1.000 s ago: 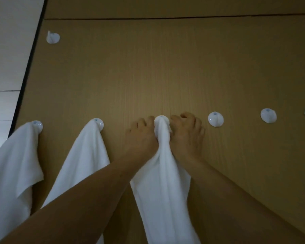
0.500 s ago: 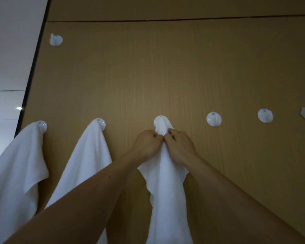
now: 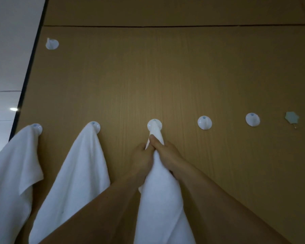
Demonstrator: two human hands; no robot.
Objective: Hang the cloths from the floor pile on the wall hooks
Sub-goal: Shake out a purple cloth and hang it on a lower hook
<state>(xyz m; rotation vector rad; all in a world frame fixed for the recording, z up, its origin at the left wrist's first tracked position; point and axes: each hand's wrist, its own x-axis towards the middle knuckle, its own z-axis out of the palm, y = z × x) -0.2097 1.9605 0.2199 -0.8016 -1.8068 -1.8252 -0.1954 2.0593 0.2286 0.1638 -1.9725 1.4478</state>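
White cloth (image 3: pixel 162 199) on third hook (image 3: pixel 154 124); long axis vertical | left hand (image 3: pixel 142 158), right hand (image 3: pixel 167 152): grip pinching cloth

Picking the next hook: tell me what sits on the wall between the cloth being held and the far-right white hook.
One bare white hook sits between the held cloth and the far-right hook; otherwise bare wood panel, in the head view.

wooden wall panel (image 3: pixel 165 76), 6 hooks, 3 cloths
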